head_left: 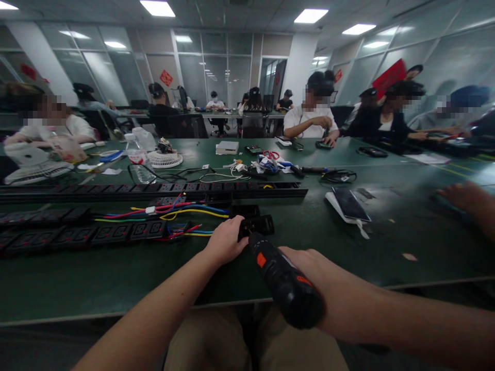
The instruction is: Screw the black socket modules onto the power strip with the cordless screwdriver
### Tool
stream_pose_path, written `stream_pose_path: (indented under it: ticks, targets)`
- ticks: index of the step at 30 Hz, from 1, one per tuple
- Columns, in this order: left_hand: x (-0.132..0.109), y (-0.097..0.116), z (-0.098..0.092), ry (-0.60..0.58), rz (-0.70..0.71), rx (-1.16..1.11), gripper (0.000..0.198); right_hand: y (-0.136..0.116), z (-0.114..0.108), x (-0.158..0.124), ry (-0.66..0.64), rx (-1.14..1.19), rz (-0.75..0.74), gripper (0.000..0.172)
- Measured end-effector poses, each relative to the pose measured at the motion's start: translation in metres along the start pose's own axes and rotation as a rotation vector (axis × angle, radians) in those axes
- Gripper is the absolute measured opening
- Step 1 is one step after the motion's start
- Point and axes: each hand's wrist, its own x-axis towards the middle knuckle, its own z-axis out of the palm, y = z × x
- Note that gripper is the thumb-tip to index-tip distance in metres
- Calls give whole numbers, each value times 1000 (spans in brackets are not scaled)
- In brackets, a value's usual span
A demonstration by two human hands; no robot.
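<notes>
Head camera view, closest in: the right hand is wrapped round a black cylindrical power drill with orange patches, its fingers mostly hidden by the tool. Just ahead, the left hand has its fingers bent tightly onto the left end of a small black rectangular plastic box on the dark green table. The drill's tip meets that end; contact with a screw cannot be made out. Red, blue and yellow wires lie between this hand and a black socket strip. Farther back stretches a longer black socket strip; beyond sits a white-shirted person.
</notes>
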Motion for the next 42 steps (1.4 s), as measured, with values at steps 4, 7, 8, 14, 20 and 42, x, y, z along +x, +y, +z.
stream_pose_path:
  ticks: [4,7,8,14,20,42]
  targets:
    - [0,0,1,14,0,-3,38,-4,-5,2,-4,45,-6,27]
    - [0,0,2,20,3,-7,35,-5,-7,3,-19,12,5,27]
    - [0,0,2,21,4,-8,35,-6,-8,3,-22,0,11,29]
    - [0,1,0,15,-6,-10,31,-7,-6,4,-29,-23,36,29]
    - [0,0,1,21,3,-6,30,-10,-3,5,-31,-35,24,28]
    - [0,-2,4,27,12,-1,33,-10,-2,7,-43,-45,40,30]
